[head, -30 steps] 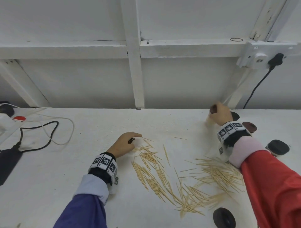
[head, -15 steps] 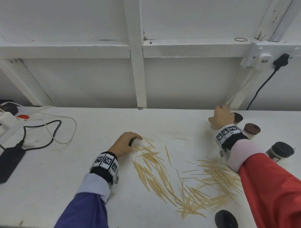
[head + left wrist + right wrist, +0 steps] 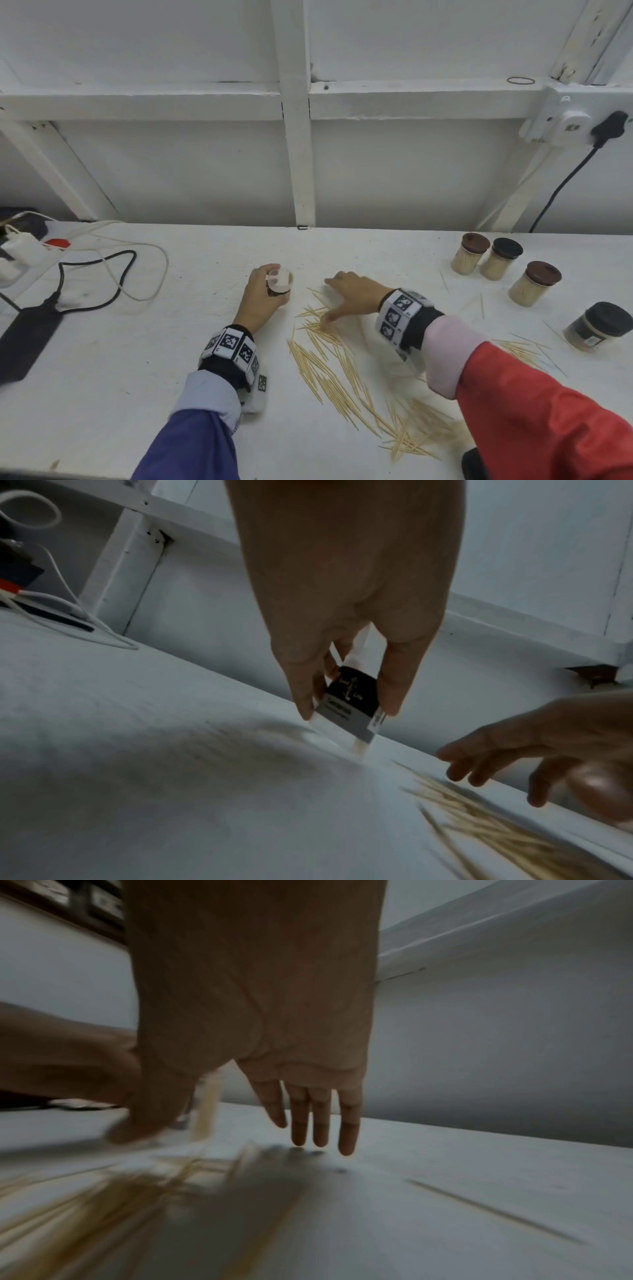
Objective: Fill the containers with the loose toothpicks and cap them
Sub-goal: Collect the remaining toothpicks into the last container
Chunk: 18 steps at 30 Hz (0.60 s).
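My left hand grips a small clear container with a dark label, held on the white table with its uncapped mouth toward me. My right hand hovers just right of it, fingers straight and spread, its thumb touching the top of the loose toothpicks. It holds nothing. The toothpicks spread from there toward the front right. Three capped, filled containers stand at the back right, and a wider black-lidded jar nearer.
A black lid lies at the front edge under my right sleeve. Cables, a power strip and a black adapter occupy the left. A white wall with beams closes the back.
My right hand left the capped containers at the back right and swept left to the toothpicks beside my left hand. The left hand's container now shows its open mouth.
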Each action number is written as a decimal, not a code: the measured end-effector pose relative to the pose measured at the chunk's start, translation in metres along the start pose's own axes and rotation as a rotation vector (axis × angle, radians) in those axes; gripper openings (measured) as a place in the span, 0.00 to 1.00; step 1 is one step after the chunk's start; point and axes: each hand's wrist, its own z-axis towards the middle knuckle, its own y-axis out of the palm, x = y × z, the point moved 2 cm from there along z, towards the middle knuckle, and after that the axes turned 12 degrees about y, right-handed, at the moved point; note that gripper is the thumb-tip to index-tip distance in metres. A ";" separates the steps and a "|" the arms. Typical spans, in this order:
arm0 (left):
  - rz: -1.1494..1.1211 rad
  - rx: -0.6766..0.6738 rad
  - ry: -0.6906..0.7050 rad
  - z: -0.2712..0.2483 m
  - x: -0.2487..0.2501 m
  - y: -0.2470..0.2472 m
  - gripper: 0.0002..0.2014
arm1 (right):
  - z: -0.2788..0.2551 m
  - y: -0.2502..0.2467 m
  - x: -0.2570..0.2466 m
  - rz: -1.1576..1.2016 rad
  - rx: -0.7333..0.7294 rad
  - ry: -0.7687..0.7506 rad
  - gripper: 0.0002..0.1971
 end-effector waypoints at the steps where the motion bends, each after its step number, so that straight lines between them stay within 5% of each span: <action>1: 0.004 0.009 -0.007 -0.001 -0.001 0.001 0.28 | -0.001 0.005 -0.008 -0.048 0.010 0.002 0.48; 4: 0.016 0.012 -0.028 0.000 -0.003 0.001 0.28 | -0.002 0.014 -0.022 -0.145 0.062 0.007 0.48; 12: 0.060 -0.057 -0.036 0.000 -0.010 0.001 0.29 | -0.001 0.020 -0.032 -0.017 0.102 -0.024 0.21; 18: 0.116 -0.053 -0.075 0.001 -0.009 0.003 0.30 | -0.006 0.020 -0.034 0.064 0.120 -0.033 0.15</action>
